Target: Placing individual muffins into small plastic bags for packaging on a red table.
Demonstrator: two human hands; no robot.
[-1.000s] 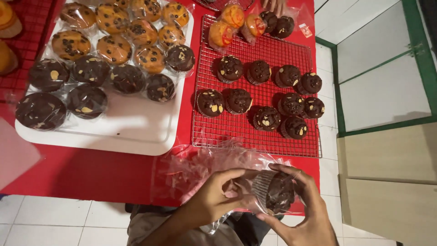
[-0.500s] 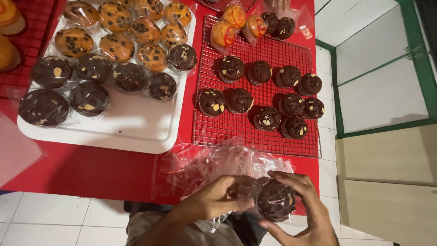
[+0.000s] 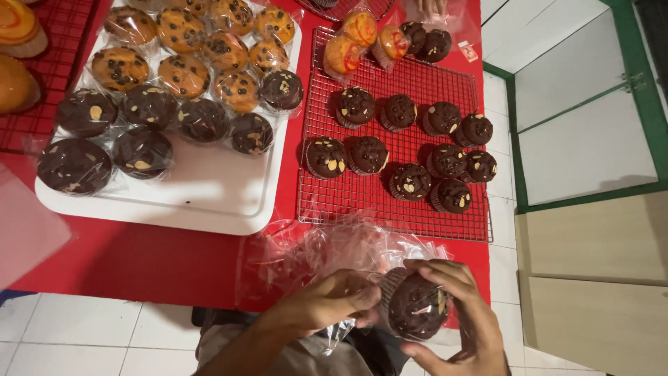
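Right hand is wrapped around a chocolate muffin in a clear plastic bag, held just off the near edge of the red surface. Left hand pinches the bag's loose end beside it. Bare muffins sit on the wire rack; bagged ones fill the white tray.

Setting, seen from above. A red-covered table extends away from the fingers toward the top of the view. Beneath and left of the fingers lies a white tiled floor. To the fingers' right stand pale wooden panels; beyond these, a green-framed glass door. Lighting is even and indoor.
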